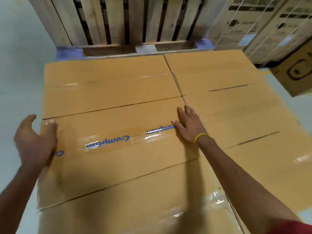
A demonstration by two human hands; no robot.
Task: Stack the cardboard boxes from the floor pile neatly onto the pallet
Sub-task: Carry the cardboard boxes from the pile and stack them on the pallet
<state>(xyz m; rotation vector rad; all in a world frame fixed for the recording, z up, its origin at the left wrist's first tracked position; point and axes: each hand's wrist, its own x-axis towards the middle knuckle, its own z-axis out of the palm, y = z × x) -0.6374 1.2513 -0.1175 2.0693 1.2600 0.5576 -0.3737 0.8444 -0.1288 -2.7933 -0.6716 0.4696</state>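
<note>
Several brown cardboard boxes lie flat side by side in a level layer below me. The middle left box (114, 149) carries clear tape with blue lettering. My left hand (36, 141) presses against that box's left end, fingers spread, thumb on the top edge. My right hand (188, 125) lies flat, palm down, on the box's right end where it meets the neighbouring box (236, 112); a yellow band circles that wrist. Neither hand grips anything. A strip of blue pallet (67, 54) shows beyond the far boxes.
Wooden pallets (118, 21) stand upright behind the stack. Strapped washing machine cartons (253, 22) and another printed carton (297, 71) stand at the back right. Pale floor (20, 68) runs along the left side and at the right.
</note>
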